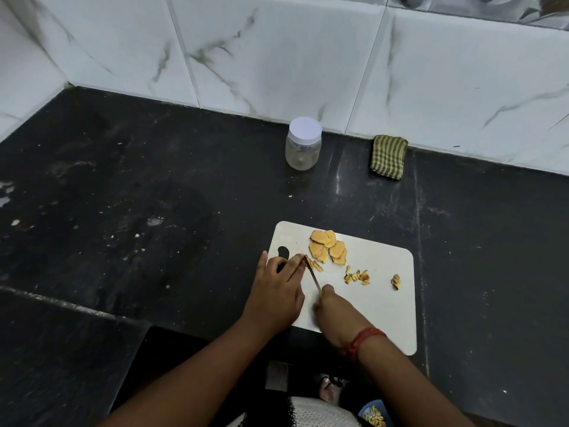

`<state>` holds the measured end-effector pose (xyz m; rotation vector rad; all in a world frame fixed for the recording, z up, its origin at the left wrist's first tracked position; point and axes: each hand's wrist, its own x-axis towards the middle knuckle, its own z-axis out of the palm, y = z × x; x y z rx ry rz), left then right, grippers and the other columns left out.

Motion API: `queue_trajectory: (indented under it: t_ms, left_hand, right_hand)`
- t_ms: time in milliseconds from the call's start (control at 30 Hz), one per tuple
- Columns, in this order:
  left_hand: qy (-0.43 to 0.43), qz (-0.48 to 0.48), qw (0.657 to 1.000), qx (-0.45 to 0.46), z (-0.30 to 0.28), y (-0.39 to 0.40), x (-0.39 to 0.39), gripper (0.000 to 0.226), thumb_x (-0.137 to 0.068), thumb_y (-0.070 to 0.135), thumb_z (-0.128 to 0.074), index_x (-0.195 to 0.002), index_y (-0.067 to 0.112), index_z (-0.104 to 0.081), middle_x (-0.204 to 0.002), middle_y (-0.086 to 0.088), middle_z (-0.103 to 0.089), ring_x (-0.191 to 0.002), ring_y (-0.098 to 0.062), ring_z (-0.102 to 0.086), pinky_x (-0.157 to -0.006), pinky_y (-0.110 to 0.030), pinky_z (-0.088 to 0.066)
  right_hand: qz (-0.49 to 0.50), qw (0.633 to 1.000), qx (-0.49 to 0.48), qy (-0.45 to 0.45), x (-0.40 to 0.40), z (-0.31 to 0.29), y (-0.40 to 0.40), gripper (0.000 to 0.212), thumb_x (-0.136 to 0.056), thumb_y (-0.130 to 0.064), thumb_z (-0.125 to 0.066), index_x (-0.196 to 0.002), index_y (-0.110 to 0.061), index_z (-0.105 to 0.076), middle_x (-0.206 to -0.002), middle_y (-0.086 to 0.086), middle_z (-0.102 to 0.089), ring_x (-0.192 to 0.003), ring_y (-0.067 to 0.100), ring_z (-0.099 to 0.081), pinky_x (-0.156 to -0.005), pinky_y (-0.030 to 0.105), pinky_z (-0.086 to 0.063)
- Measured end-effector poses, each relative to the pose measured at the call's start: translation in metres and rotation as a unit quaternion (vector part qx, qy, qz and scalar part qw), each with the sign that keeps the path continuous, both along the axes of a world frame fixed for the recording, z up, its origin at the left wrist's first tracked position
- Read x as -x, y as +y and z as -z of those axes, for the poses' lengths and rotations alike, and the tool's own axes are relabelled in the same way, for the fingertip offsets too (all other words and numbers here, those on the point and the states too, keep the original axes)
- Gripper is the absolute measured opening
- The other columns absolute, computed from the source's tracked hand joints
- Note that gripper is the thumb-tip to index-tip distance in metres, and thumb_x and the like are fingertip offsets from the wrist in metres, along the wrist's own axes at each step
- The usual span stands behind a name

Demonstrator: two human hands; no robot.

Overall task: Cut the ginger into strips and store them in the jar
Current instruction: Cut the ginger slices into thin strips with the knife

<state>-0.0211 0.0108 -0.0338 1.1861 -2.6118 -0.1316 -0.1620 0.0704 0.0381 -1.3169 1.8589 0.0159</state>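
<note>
A white cutting board [378, 303] lies on the black counter. Several ginger slices [328, 246] are piled at its far side, and cut strips [357, 276] lie in small heaps to the right, with one more bit [396, 281] further right. My left hand [277, 291] presses its fingertips on a ginger piece [314, 265] beside the blade. My right hand [331, 309] grips a knife [314, 277] whose blade points away from me into that piece. A clear jar [303, 144] with a white lid on stands upright near the wall.
A folded green striped cloth [388, 157] lies against the marble-tiled wall to the right of the jar. The dark counter [154, 211] spreads wide to the left, with a step down at its front left edge.
</note>
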Motion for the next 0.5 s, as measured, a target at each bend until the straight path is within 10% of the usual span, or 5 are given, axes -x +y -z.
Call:
queue_trajectory:
  t_ms: [133,233,400,500]
  left_hand:
    - [0.016,-0.002,1.0,-0.014,-0.001,-0.001,-0.002,0.053,-0.092,0.028,-0.044,-0.143,0.014,-0.055,-0.145,0.002,-0.053,-0.115,-0.021,-0.052,-0.118,-0.06,-0.029]
    - [0.02,-0.005,0.999,-0.024,0.0,-0.002,-0.002,0.055,-0.093,0.029,-0.042,-0.145,0.017,-0.054,-0.143,0.004,-0.053,-0.117,-0.021,-0.05,-0.119,-0.059,-0.028]
    - [-0.009,-0.005,1.0,-0.014,-0.001,-0.002,0.0,0.054,-0.09,0.031,-0.04,-0.137,0.017,-0.062,-0.141,0.002,-0.056,-0.115,-0.023,-0.052,-0.116,-0.06,-0.033]
    - [-0.005,-0.008,1.0,-0.003,-0.002,-0.002,0.002,0.05,-0.089,0.03,-0.049,-0.135,0.017,-0.064,-0.139,0.001,-0.058,-0.113,-0.023,-0.053,-0.115,-0.059,-0.035]
  right_hand:
    - [0.04,0.999,-0.019,-0.03,0.006,0.001,-0.003,0.01,-0.1,-0.019,-0.037,-0.09,-0.021,-0.035,-0.085,0.004,-0.049,-0.073,0.02,-0.051,-0.069,0.026,-0.041]
    - [0.073,0.993,-0.043,-0.082,0.013,0.001,-0.004,0.031,-0.101,-0.025,-0.038,-0.072,-0.028,-0.027,-0.074,-0.002,-0.04,-0.059,0.011,-0.038,-0.054,0.026,-0.037]
    - [0.188,0.951,-0.094,-0.228,0.019,-0.007,0.0,0.02,-0.1,-0.027,-0.042,-0.082,-0.021,-0.035,-0.063,0.006,-0.04,-0.043,0.014,-0.034,-0.041,0.022,-0.027]
    - [0.109,0.982,-0.054,-0.148,0.021,-0.01,0.001,0.014,-0.101,-0.027,-0.04,-0.096,-0.015,-0.036,-0.066,0.003,-0.045,-0.047,0.013,-0.039,-0.044,0.023,-0.03]
